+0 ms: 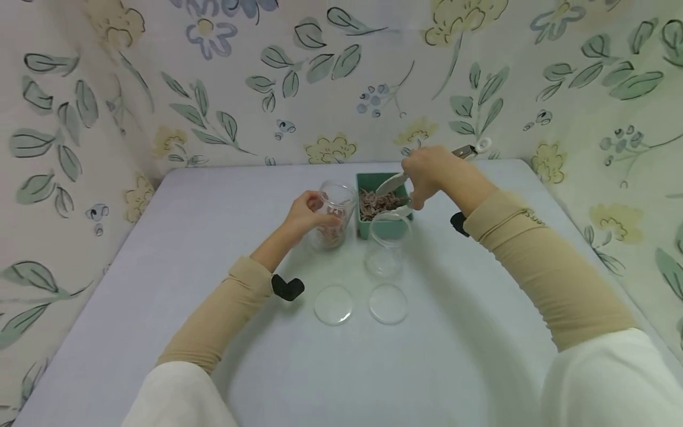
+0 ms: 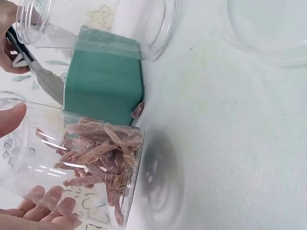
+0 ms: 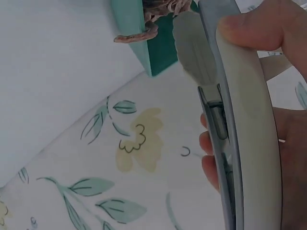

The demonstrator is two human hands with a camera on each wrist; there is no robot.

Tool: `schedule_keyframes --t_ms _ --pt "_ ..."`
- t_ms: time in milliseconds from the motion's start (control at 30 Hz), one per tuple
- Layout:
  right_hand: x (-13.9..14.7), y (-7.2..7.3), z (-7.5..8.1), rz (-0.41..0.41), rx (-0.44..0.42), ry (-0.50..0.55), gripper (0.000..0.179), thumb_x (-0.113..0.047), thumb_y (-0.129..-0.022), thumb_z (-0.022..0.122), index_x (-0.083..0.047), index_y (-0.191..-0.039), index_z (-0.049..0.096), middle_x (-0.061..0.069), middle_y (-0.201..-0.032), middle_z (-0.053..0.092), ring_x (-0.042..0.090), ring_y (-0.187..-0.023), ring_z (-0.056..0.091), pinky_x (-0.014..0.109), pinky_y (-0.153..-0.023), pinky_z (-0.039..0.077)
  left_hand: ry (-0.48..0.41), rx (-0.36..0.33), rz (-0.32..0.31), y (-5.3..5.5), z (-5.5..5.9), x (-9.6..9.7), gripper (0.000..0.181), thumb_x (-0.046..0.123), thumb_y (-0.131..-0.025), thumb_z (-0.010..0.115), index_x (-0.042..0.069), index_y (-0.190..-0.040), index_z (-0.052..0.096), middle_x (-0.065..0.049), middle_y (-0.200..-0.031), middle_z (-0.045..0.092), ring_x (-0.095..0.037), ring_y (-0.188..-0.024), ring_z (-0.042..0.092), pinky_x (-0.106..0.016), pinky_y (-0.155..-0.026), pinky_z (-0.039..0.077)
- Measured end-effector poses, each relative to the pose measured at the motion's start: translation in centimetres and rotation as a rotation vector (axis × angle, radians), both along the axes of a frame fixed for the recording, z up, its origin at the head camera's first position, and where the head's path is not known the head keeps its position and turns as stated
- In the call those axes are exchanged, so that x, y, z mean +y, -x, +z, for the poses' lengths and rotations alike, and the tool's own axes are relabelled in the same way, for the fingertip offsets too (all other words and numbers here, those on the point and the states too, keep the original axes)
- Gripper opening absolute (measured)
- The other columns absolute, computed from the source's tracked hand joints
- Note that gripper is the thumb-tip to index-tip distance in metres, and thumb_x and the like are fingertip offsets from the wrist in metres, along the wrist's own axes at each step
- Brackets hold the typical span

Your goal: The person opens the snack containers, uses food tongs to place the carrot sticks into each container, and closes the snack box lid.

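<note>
My left hand (image 1: 305, 219) grips a clear jar (image 1: 341, 194), thumb on one side and fingers on the other. Brownish-pink dried strips (image 2: 103, 158) fill the lower part of this jar, which leans slightly. With my right hand (image 1: 429, 172) I hold a pair of tongs (image 3: 249, 105), thumb on one arm and fingers round the other. The tongs' pale, broad tips (image 1: 393, 182) are apart and reach into a green bin (image 1: 368, 230) of similar strips (image 1: 376, 203). One strip (image 3: 136, 37) hangs over the bin's rim in the right wrist view.
In front of the bin stands a second clear jar (image 1: 384, 261), with no strips inside. Two clear round lids (image 1: 333, 305) lie flat nearer my body. A small loose piece (image 2: 137, 110) lies by the bin's base. Flowered cloth (image 1: 320, 107) hangs behind the white table (image 1: 213, 207).
</note>
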State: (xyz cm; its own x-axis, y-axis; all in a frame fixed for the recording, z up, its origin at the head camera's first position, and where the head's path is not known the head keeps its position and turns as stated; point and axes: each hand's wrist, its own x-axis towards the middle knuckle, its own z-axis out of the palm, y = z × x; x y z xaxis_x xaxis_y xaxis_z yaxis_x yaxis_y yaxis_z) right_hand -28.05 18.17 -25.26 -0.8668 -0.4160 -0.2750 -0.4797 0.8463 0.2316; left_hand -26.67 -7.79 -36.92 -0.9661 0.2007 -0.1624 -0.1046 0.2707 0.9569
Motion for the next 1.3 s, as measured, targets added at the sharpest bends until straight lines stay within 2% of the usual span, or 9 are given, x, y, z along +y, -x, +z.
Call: schedule_keyframes --t_ms 167,267,400,567,733,933,1100,1300 --pt "-1.6 0.7 -1.4 0.017 -0.020 -0.047 0.042 -0.038 -0.069 0.080 -0.005 -0.091 0.067 0.009 -0.090 0.062 0.026 -0.080 0.057 0.045 -0.070 0.054 0.014 -0.030 0.014 -0.1 -0.2 -0.2 0.071 0.007 -0.077 0.082 0.001 -0.136 0.043 -0.015 -0.148 0.042 -0.027 -0.140 0.034 -0.039 -0.115 0.026" --pt "-2.1 1.0 -1.9 0.042 0.039 -0.059 0.037 -0.038 -0.068 0.080 -0.007 -0.080 0.065 0.010 -0.085 0.059 0.026 -0.077 0.055 0.043 -0.068 0.054 0.023 -0.044 0.010 -0.2 -0.2 -0.4 0.072 0.009 -0.078 0.081 0.002 -0.137 0.042 -0.014 -0.150 0.040 -0.026 -0.140 0.034 -0.039 -0.114 0.027" --pt "-2.1 1.4 -2.0 0.022 0.086 -0.055 0.033 -0.037 -0.069 0.077 -0.009 -0.072 0.060 0.008 -0.079 0.058 0.024 -0.072 0.053 0.039 -0.062 0.053 0.015 -0.036 0.005 -0.4 -0.1 -0.5 0.072 0.008 -0.078 0.081 0.001 -0.138 0.041 -0.015 -0.150 0.040 -0.026 -0.140 0.034 -0.038 -0.114 0.028" --pt "-1.9 1.8 -2.0 0.008 0.027 -0.067 0.032 -0.039 -0.072 0.073 -0.011 -0.069 0.058 0.004 -0.074 0.058 0.020 -0.067 0.051 0.034 -0.057 0.048 0.016 -0.041 -0.007 -0.4 -0.1 -0.5 0.074 0.008 -0.078 0.081 0.001 -0.139 0.040 -0.016 -0.151 0.039 -0.026 -0.140 0.034 -0.037 -0.114 0.028" --pt "-1.5 2.1 -2.3 0.034 -0.006 -0.029 0.032 -0.036 -0.073 0.075 -0.010 -0.069 0.056 0.003 -0.069 0.055 0.018 -0.062 0.047 0.031 -0.054 0.040 0.017 -0.045 -0.014 -0.4 0.0 -0.4 0.073 0.009 -0.078 0.081 0.002 -0.138 0.040 -0.015 -0.151 0.038 -0.026 -0.141 0.033 -0.038 -0.114 0.027" --pt "-0.4 1.9 -3.0 0.074 -0.038 0.020 0.029 -0.030 -0.073 0.077 -0.006 -0.079 0.061 0.005 -0.074 0.058 0.020 -0.064 0.050 0.035 -0.057 0.045 0.012 -0.043 -0.018 -0.4 0.1 -0.3 0.072 0.009 -0.079 0.080 0.002 -0.138 0.040 -0.014 -0.151 0.038 -0.026 -0.141 0.032 -0.038 -0.115 0.027" --pt "-0.3 1.4 -3.6 0.152 -0.005 0.027 0.030 -0.029 -0.072 0.080 -0.006 -0.081 0.063 0.004 -0.075 0.060 0.022 -0.065 0.053 0.038 -0.062 0.050 0.014 -0.037 -0.009 -0.3 0.2 -0.1 0.072 0.009 -0.079 0.081 0.002 -0.138 0.040 -0.014 -0.151 0.039 -0.026 -0.141 0.032 -0.039 -0.115 0.026" --pt "-0.2 0.9 -3.9 0.196 0.046 0.023 0.030 -0.030 -0.072 0.081 -0.007 -0.076 0.063 0.004 -0.073 0.061 0.022 -0.065 0.056 0.038 -0.063 0.051 0.031 -0.036 -0.008 -0.3 0.1 0.3 0.072 0.007 -0.078 0.081 0.002 -0.138 0.041 -0.014 -0.151 0.039 -0.026 -0.141 0.032 -0.040 -0.115 0.026"
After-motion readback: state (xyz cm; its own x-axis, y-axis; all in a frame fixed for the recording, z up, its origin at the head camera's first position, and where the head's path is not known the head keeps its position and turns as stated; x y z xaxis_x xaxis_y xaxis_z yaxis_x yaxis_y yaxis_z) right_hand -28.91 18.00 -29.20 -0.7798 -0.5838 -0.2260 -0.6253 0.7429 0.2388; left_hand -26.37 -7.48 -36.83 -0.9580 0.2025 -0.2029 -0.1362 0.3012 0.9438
